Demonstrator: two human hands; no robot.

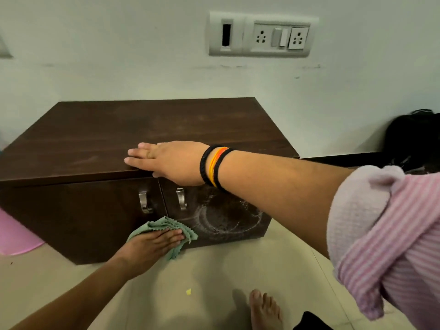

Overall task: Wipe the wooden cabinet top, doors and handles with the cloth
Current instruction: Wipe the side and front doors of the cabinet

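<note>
A low dark wooden cabinet (100,144) stands against the wall, with two doors and two metal handles, the left handle (143,202) and the right handle (181,198). My left hand (152,246) presses a green cloth (164,226) flat against the bottom of the doors, near where they meet. My right hand (164,160) lies flat, fingers together, on the front edge of the cabinet top, holding nothing. Wet circular wipe marks (226,220) show on the right door.
A pink tub (14,236) sits on the floor left of the cabinet. A black bag (414,136) leans at the right by the wall. A socket panel (262,35) is on the wall above. My bare foot (264,310) rests on the tiled floor.
</note>
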